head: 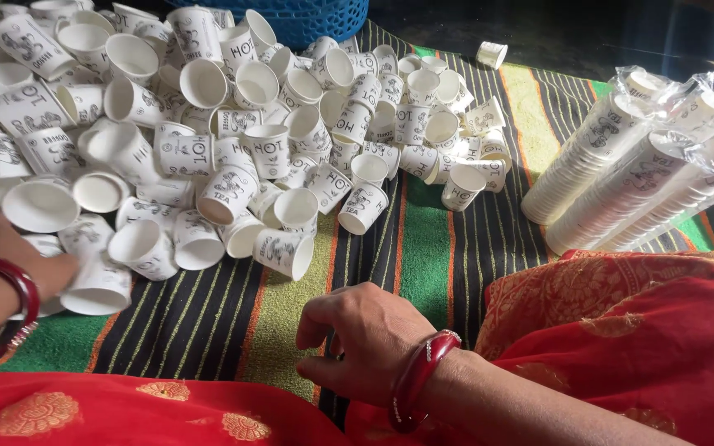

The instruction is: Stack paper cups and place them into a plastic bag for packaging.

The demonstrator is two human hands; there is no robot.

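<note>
Spreading across the floor, the striped mat (423,256) carries everything here, with red patterned cloth (646,330) draped over its six o'clock edge. Filling the ten to twelve o'clock part of the view is a loose heap of paper cups (233,124), white with dark print, tumbled every way. At three o'clock lie stacked cup sleeves (638,182) in clear plastic, well apart from the heap. A blue basket (291,16) sits at twelve.

The left hand (18,256), at nine o'clock, rests on the heap's near edge, its fingers closed round one cup (97,289) lying on its side. The right hand (365,339), at six, rests on the mat with fingers curled loosely and holding nothing visible.

Nesting likely goes best taking edge cups first, mouths turned one way, without squeezing the thin rims.
</note>
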